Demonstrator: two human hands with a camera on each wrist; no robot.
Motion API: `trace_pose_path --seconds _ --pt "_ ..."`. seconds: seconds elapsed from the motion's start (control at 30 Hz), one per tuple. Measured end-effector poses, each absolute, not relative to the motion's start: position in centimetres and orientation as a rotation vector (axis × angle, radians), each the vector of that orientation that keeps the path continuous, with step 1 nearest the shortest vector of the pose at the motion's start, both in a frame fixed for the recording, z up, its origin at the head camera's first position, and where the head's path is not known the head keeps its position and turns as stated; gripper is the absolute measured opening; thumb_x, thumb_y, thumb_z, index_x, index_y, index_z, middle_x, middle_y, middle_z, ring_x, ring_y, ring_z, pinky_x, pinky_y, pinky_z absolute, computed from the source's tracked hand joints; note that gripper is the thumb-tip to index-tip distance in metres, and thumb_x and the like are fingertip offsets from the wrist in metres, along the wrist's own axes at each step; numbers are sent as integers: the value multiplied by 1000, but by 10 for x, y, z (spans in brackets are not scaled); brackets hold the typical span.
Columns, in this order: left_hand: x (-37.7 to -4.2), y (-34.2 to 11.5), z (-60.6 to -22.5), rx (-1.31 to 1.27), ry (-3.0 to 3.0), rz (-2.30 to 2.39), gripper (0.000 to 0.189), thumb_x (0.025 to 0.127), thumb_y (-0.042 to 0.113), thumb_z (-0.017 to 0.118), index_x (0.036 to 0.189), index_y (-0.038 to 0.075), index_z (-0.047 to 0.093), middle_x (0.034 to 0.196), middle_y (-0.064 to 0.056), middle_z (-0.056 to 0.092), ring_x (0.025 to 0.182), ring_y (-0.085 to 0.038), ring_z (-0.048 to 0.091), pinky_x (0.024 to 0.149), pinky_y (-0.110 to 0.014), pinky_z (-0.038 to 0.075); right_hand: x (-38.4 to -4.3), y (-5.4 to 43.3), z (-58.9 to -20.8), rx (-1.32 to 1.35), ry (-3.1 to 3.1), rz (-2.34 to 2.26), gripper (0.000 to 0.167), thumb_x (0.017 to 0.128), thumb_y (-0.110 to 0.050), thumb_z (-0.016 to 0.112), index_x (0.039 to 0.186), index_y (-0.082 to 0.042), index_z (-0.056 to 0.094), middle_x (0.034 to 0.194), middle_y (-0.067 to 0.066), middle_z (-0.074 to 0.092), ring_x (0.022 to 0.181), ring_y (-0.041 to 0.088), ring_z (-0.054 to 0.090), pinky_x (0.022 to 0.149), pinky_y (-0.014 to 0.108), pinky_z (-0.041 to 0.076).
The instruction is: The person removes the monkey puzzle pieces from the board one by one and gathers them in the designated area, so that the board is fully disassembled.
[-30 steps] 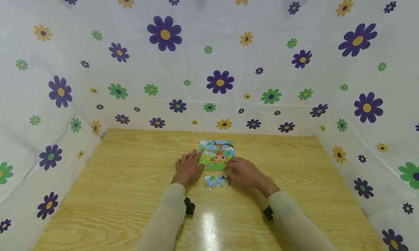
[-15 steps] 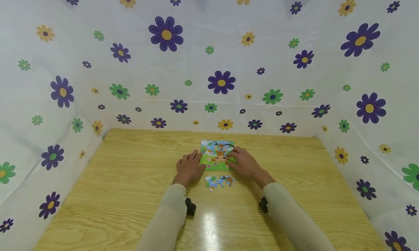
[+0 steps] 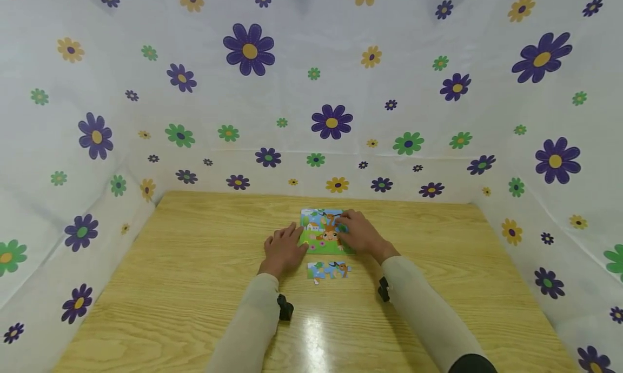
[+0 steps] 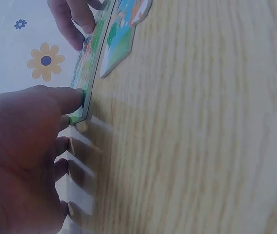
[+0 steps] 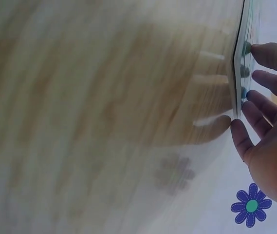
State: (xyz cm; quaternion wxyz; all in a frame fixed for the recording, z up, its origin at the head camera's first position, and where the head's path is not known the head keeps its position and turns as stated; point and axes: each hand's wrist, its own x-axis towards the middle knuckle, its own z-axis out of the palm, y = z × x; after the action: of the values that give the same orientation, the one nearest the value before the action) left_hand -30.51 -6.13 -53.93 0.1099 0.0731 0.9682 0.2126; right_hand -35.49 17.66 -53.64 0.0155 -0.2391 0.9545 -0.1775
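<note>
A monkey-picture puzzle board [image 3: 318, 238] lies flat on a wood-grain table [image 3: 194, 281], toward the far edge, its right side partly hidden under a reaching hand. Just below its near edge sits a small joined group of puzzle pieces [image 3: 319, 267], apart from the board, with notches along its near side.

The left hand [image 3: 285, 247] steadies the board's left side, thumb lying on the printed face near the corner, other fingers loosely bent and wrapped around nothing. The right hand [image 3: 360, 231] sets spread fingertips on the board's right side, one finger at its edge; it is not clenched, and whether a loose piece lies under those fingertips cannot be told.

The likeliest mishap appears to be a skewed board: a sideways push from the right, with only light pressure from the left thumb, could turn it on the smooth, glossy tabletop. Uneven fingertip pressure might also lift any unseated piece. The nearby group looks at risk too, since a board slipping toward the person, or a brushing wrist, could break its joints.

Beyond, pale sleeves [image 3: 243, 324] reach in, and a flower-printed cloth [image 3: 292, 92] rises behind the table.
</note>
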Motion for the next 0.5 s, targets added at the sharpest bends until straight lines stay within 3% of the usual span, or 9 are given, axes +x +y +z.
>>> trace_pose_path --seconds 0.37,0.5 --pt "-304 -61 -537 205 2858 613 55 102 44 43 153 27 32 163 2 20 147 -30 23 115 -58 18 -366 168 -535 -612 2948 -503 37 98 -24 55 132 -9 61 132 18 48 118 35 47 93 49 45" --pt "-303 -60 -537 203 2854 616 55 102 44 43 153 28 31 163 2 19 147 -30 22 116 -58 17 -371 165 -532 -484 2923 -493 32 97 -26 57 126 -15 64 136 17 45 126 39 43 98 59 41"
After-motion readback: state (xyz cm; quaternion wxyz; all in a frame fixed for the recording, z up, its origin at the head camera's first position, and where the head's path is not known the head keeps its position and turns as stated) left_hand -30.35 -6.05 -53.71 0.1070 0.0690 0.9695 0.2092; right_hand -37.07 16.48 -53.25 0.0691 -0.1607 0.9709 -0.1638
